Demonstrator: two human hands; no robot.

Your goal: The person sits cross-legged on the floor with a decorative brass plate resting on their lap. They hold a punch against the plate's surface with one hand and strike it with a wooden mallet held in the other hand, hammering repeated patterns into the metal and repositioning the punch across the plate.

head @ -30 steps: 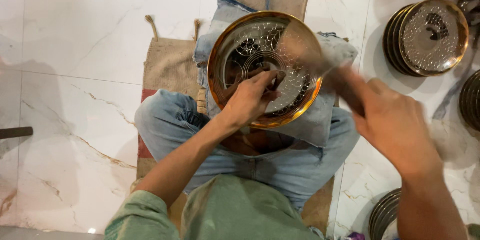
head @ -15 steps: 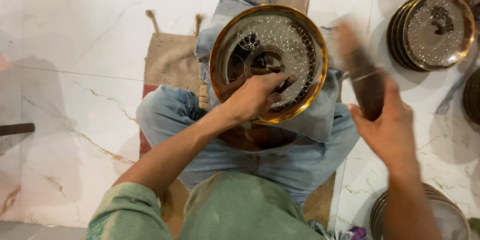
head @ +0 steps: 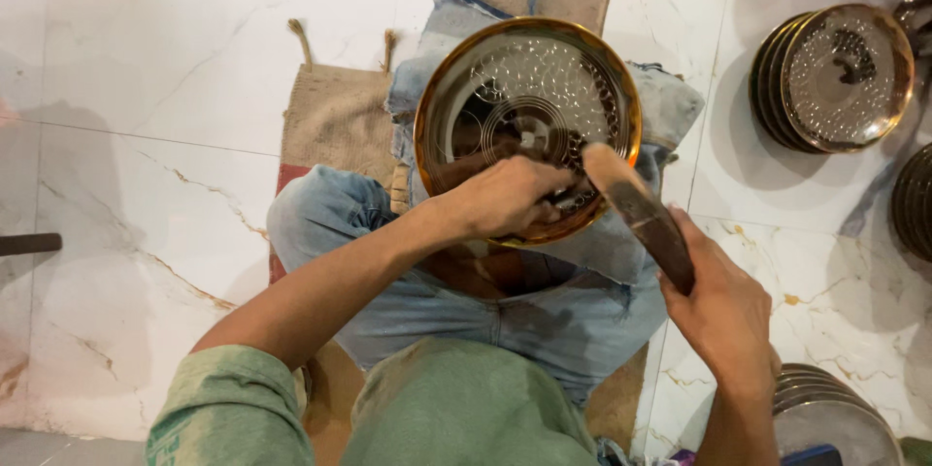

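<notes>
A round metal plate point(head: 515, 87) with a gold rim and punched patterns rests on my lap over a blue denim cloth point(head: 660, 107). My left hand point(head: 500, 196) is closed at the plate's near edge; what it pinches is hidden by the fingers. My right hand point(head: 723, 316) grips a dark wooden mallet point(head: 636, 214), whose pale end reaches over the plate's near right rim, next to my left hand. I sit cross-legged in jeans on a burlap mat point(head: 335, 116).
A stack of similar gold-rimmed plates point(head: 835, 78) stands on the white marble floor at the upper right. More plates lie at the right edge point(head: 913, 199) and at the lower right point(head: 835, 417). A dark bar point(head: 29, 244) lies at the far left.
My right hand swung the mallet out to the right and up, then back down toward the plate's near rim. My left hand stayed on the plate.
</notes>
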